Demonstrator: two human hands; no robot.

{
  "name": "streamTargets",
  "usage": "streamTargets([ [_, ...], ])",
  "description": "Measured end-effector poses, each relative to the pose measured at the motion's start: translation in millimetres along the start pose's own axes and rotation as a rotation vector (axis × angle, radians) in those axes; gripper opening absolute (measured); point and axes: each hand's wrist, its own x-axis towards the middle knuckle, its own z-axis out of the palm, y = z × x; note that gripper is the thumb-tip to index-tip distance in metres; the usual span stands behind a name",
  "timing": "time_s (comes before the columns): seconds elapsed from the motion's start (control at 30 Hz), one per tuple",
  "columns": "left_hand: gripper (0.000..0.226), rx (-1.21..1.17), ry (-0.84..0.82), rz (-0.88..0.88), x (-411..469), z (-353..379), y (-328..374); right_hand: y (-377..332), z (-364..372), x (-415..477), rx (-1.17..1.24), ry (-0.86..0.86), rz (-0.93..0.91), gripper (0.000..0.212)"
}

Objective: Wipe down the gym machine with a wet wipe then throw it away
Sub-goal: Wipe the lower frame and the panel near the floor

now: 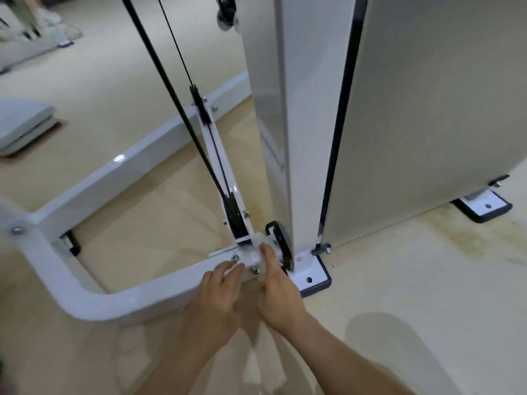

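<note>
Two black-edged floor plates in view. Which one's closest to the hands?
The floor plate under the white upright, just beside the right hand holding the wet wipe. The other plate sits farther right, under the grey panel.

Bright even light, soft overall, wide-angle bend at edges.

It's a smooth pale beige floor [399,280], kinda glossy, with yellowish smudgy stains [467,238] off to the right. Sitting right on it is the gym machine's curved white metal base tube [85,297], which joins a straight white metal beam [128,169] running back. There's a near white foot plate with black rubber edging [312,276] and a far matching foot plate [484,208], both flat on the floor. A grey padded cushion [20,121] lies at the left edge.
</note>
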Motion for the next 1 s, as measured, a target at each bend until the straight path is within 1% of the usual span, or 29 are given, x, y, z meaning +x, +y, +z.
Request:
streamTargets([
  [0.03,0.078,0.002,0.022,-0.010,-2.1,-0.5,-3.9,-1.6,-0.1,5.8,0.094,-0.016,-0.015,0.082],
  [0.1,0.076,-0.015,0.045,-0.045,-4.4,-0.9,-6.7,-3.0,-2.5,18.4,0.175,-0.026,-0.016,0.084],
  [0.17,0.072,-0.031,0.048,-0.140,-5.2,-1.7,-4.0,-6.1,-7.8,30.6,0.151,-0.039,0.029,0.082],
  [0.23,0.070,-0.052,0.026,-0.200,-6.1,-3.1,1.2,-12.9,-12.4,45.7,0.074,-0.092,0.061,0.081],
  [0.33,0.069,-0.064,-0.005,-0.194,-7.7,-4.2,3.2,-26.3,-23.5,76.7,0.045,-0.240,0.118,0.077],
  [0.4,0.067,-0.092,-0.009,-0.192,-9.4,-6.4,0.6,-33.6,-30.8,92.8,0.085,-0.331,0.161,0.085],
  [0.43,0.066,-0.100,-0.008,-0.194,-9.2,-7.5,-0.3,-34.9,-30.7,95.6,0.099,-0.341,0.179,0.086],
  [0.5,0.064,-0.089,-0.005,-0.198,-7.7,-8.1,-2.1,-35.8,-27.8,85.8,0.107,-0.275,0.182,0.076],
  [0.57,0.063,-0.089,-0.001,-0.200,-4.5,-6.1,-3.8,-30.7,-23.3,64.8,0.011,-0.170,0.140,0.064],
  [0.63,0.059,-0.098,0.044,-0.187,-0.6,-2.9,-5.3,-22.1,-18.8,39.3,-0.098,-0.094,0.098,0.067],
  [0.73,0.054,-0.064,0.165,-0.092,6.1,8.6,-6.8,-25.0,-1.7,6.0,-0.133,-0.088,0.041,0.071],
  [0.8,0.059,-0.061,0.195,-0.054,8.8,13.0,-5.4,-30.3,14.8,-5.7,-0.101,-0.122,0.021,0.077],
  [0.87,0.058,-0.050,0.219,-0.032,9.3,13.8,-8.3,-28.9,21.4,-4.0,-0.004,-0.114,0.037,0.080],
  [0.93,0.047,-0.036,0.246,-0.045,5.3,16.2,-18.6,-23.9,23.9,0.7,0.053,-0.081,0.050,0.073],
  [1.0,0.027,-0.196,0.281,-0.172,1.9,9.9,-23.6,-25.0,28.4,1.2,-0.016,-0.077,0.000,0.057],
])
